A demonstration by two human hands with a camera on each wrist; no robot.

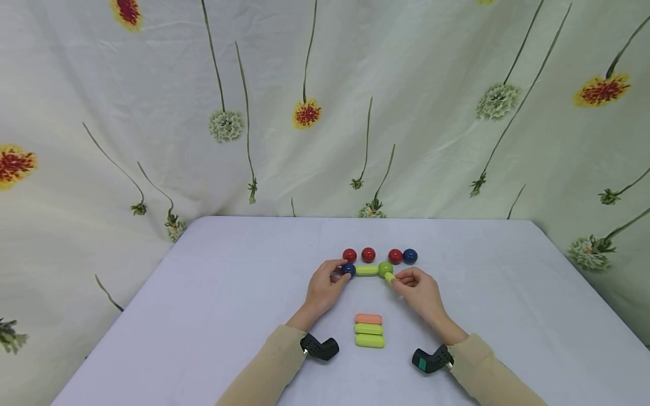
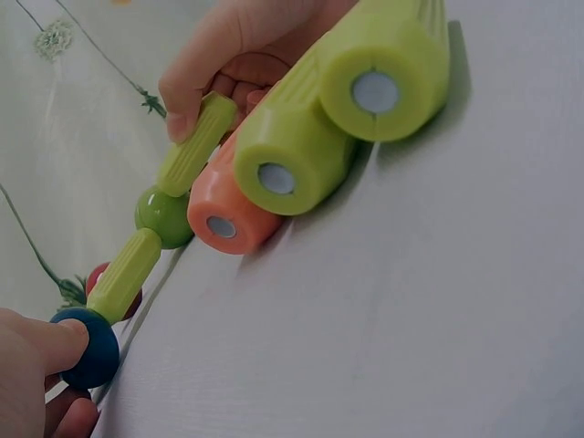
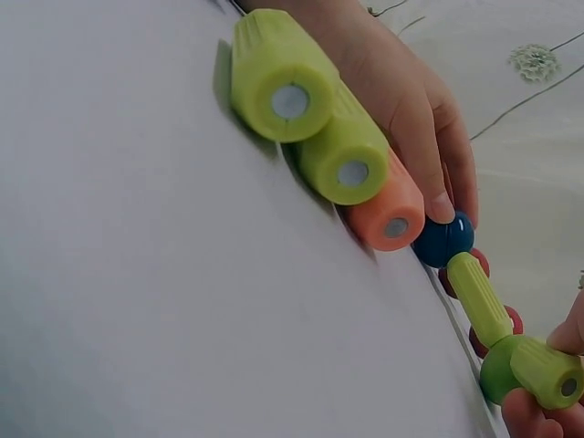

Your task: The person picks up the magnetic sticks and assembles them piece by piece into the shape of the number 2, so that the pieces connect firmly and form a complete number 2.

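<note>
Blue ball (image 1: 348, 270): your left hand (image 1: 323, 286) is gripping it, fingers curled; lime rod (image 1: 389, 278), end touching a green ball (image 1: 385, 268): your right hand (image 1: 420, 290) is pinching it.

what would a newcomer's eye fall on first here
Likely the left hand pinching a dark blue ball near the head view's middle, and the right hand pinching a yellow-green rod, at opposite ends of one short chain. Just behind, three red balls and another blue ball form a row; nearer the camera, an orange rod and two yellow-green rods lie side by side. Flowered cloth fills the background.
</note>
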